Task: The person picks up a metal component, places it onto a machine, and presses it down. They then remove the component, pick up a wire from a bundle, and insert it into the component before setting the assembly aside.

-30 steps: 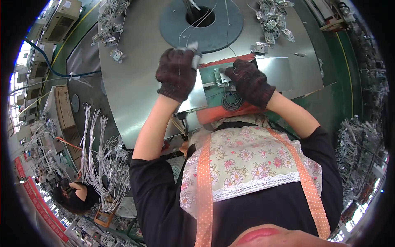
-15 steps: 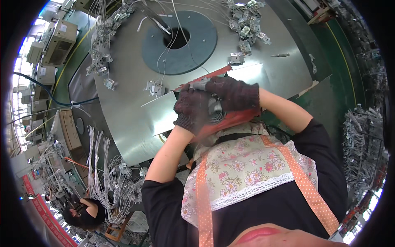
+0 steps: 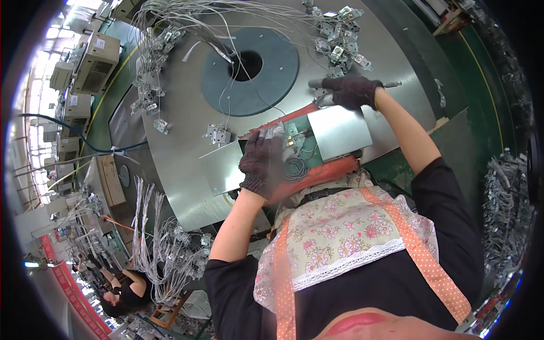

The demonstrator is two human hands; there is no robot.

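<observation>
My left hand, in a dark knit glove with grey fingertips, lies over the left side of a recessed work spot. Its fingers curl at a small metal part that they largely hide. Below that sits a coil of thin grey wire. My right hand, gloved alike, is over the table to the right, with index finger and thumb apart. Whatever lies beneath its palm is hidden. Just past its wrist a slim metal pen-like tool rests on the table.
Red padding edges the work spot, with a shiny metal plate at its right. A grey disc with a central hole carries wires. Metal brackets hang in clusters; others stand left. A co-worker is far left.
My right hand has left the work spot and reached out right, over where a metal bracket stood. The left hand stays at the work spot. The view has shifted slightly.
</observation>
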